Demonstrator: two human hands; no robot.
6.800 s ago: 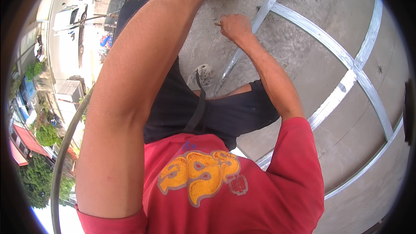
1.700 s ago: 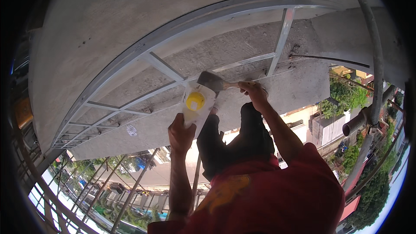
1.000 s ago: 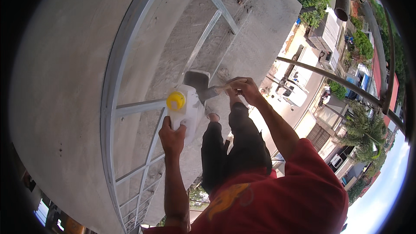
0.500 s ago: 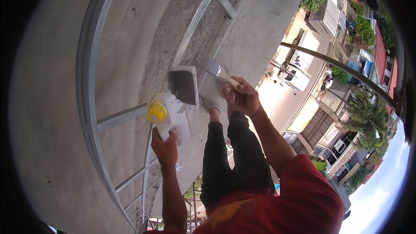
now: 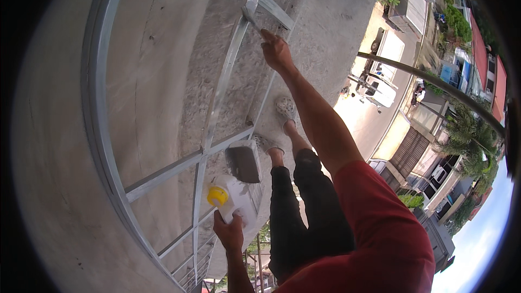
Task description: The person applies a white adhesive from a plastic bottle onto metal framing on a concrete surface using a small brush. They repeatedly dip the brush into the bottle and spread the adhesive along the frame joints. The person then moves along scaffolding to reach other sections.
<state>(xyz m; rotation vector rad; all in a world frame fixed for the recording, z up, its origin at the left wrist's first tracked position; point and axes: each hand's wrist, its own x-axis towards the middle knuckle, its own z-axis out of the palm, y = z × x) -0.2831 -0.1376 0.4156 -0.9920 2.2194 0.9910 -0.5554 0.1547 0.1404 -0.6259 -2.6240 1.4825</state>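
Note:
My left hand [image 5: 230,233] is closed on a white plastic jug [image 5: 241,198] with a yellow cap [image 5: 217,196]. One side of this jug is cut away, and something dark grey [image 5: 243,164] shows in the opening; whether it is liquid I cannot tell. Stretched out far ahead, my right hand [image 5: 278,53] grips a paintbrush [image 5: 252,15]. Its bristle end lies at the top of a grey metal bar [image 5: 228,70], by the corner where that bar meets a crosswise bar [image 5: 263,2]. The brush's handle is mostly hidden in my fingers.
A bent metal rail [image 5: 92,97] runs along the left beside a concrete wall [image 5: 54,130]. My feet, in perforated clogs [image 5: 285,107], stand on a concrete ledge [image 5: 331,27]. Beyond its right edge, far below, are a road and a white truck [image 5: 380,89]. A dark pole [image 5: 434,73] crosses there.
My right hand has reached forward with the paintbrush, from near the jug to the far metal corner. My left hand and the jug have shifted nearer and slightly right in view.

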